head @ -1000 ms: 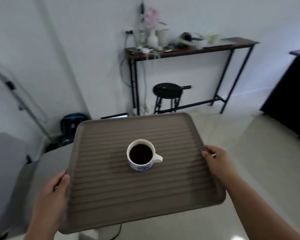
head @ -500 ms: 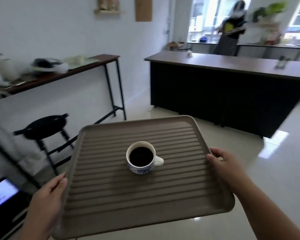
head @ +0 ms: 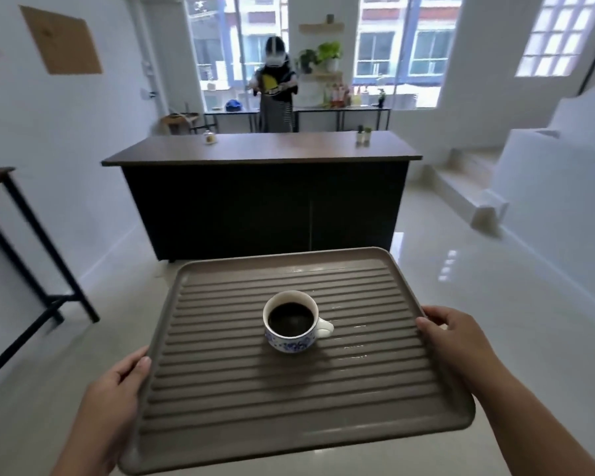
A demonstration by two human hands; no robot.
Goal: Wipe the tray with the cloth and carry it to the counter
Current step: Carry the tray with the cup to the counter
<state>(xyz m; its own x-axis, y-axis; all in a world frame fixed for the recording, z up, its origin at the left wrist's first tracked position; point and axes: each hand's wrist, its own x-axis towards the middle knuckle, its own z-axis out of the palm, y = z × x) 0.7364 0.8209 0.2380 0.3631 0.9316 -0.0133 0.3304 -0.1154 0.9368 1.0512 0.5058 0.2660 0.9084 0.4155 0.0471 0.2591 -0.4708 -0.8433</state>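
Ribbed taupe plastic tray (head: 289, 403): lower centre of frame, held level above the pale glossy floor (head: 495, 304). Left hand (head: 114, 400) grasps its left rim; right hand (head: 460, 341) grasps its right rim. White cup with blue pattern (head: 290, 322), filled with dark liquid: mid-tray. Dark counter with wooden top (head: 261, 156): centre frame, well beyond.

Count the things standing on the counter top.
3. A small jar stands near the counter's far left edge. Two small bottles stand side by side near its far right. Nothing else shows on top, though tiny items could escape this view.
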